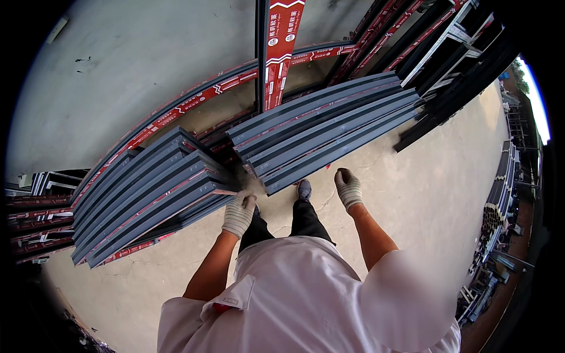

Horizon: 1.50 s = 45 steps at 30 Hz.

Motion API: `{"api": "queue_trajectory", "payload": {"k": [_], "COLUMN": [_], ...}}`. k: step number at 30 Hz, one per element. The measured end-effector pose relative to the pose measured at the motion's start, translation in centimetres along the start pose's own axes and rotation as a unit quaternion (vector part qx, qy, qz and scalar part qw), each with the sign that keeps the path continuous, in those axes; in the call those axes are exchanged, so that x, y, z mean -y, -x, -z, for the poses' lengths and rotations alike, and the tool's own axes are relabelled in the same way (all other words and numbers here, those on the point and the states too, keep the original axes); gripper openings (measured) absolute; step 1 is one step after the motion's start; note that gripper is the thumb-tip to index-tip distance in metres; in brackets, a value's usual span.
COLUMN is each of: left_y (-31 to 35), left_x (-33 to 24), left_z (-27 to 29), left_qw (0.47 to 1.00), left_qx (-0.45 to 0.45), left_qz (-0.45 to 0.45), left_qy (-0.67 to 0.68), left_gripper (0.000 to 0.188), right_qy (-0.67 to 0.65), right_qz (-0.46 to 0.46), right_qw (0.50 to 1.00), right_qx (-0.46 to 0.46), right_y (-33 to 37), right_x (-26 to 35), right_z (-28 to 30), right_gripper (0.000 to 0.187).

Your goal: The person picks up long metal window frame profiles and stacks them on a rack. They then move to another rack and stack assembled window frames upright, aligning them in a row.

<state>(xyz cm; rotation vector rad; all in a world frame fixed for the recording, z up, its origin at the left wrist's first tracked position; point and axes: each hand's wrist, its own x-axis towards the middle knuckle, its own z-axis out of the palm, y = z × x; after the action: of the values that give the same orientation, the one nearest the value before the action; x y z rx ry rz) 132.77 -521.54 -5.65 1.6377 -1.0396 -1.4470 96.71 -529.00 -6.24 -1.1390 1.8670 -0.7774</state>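
Note:
My left hand (237, 216), in a striped knit glove with dark fingers, is beside the near right end of a stack of grey metal profiles (153, 206). Its fingers look curled; a tan blurred patch (254, 187) shows just above them, and I cannot tell what it is or whether the hand holds it. To the right, my right hand (349, 188), gloved alike, hangs over the floor with its fingers loosely closed and nothing visible in them. A second stack of grey profiles (329, 129) lies ahead, slanting up to the right, apart from the right hand.
Frames with red printed film (206, 94) stand behind the stacks, with an upright red-faced post (276, 65) between. Dark profiles and ladder-like metal frames (447, 47) lean at the upper right. More long profile bundles (500, 194) lie along the far right. My shoe (303, 189) is close to the right stack.

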Motion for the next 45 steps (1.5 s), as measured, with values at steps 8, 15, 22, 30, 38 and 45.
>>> {"api": "queue_trajectory", "payload": {"k": [8, 15, 22, 30, 38, 45], "left_y": [-11.5, -19.8, -21.8, -22.6, -23.1, -22.9], "left_x": [-7.3, -7.2, -8.8, -9.4, -9.8, -9.4], "left_z": [-7.1, -13.8, -15.4, -15.6, -15.4, -15.4], "left_qw": [0.902, 0.793, 0.793, 0.813, 0.826, 0.835], "left_qx": [-0.257, -0.346, -0.289, -0.27, -0.26, -0.258], "left_qz": [-0.158, -0.069, 0.032, 0.044, 0.049, 0.041], "left_qy": [-0.309, -0.496, -0.535, -0.513, -0.497, -0.484], "left_gripper": [0.039, 0.041, 0.032, 0.03, 0.03, 0.034], "right_qy": [0.262, 0.402, 0.362, 0.358, 0.357, 0.347], "right_qz": [0.305, 0.408, 0.437, 0.426, 0.423, 0.426], "right_qw": [0.911, 0.819, 0.822, 0.829, 0.829, 0.832], "right_qx": [-0.089, -0.021, 0.042, 0.064, 0.079, 0.078], "right_y": [-16.3, -29.3, -31.9, -32.9, -33.3, -33.3], "right_x": [3.9, 5.6, 5.4, 5.7, 5.9, 6.1], "right_z": [5.3, 8.4, 9.8, 9.7, 9.2, 9.3], "right_gripper": [0.037, 0.046, 0.03, 0.029, 0.025, 0.022]}}
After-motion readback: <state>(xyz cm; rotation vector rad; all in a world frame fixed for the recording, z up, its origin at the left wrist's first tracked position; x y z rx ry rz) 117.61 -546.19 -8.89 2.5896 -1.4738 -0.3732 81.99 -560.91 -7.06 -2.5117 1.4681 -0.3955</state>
